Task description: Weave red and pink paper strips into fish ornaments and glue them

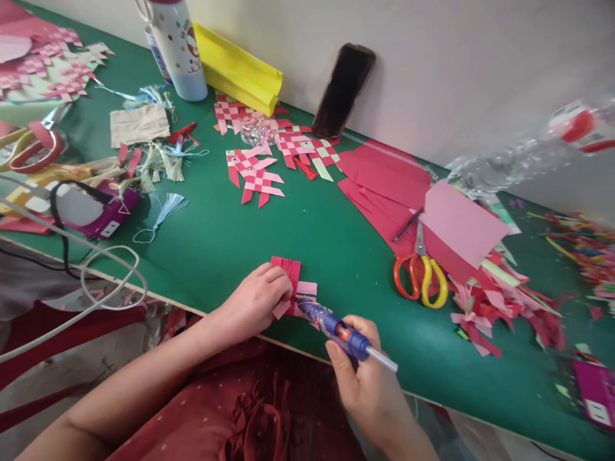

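My left hand (257, 299) rests near the front edge of the green table (336, 250), its fingers curled and pressing down a woven red and pink paper piece (291, 282). My right hand (368, 378) grips a blue glue gun (336, 330) whose nozzle points at the paper piece's lower right edge. A clear glue stick pokes out of the gun's back end.
Orange and yellow scissors (421, 278) lie on red and pink paper sheets (384, 186) with scraps (500, 307) to the right. Finished woven paper fish (257, 173), a phone (343, 89) leaning on the wall, a bottle (175, 48), yellow paper (240, 67), tassels (161, 160) and a cable (96, 282).
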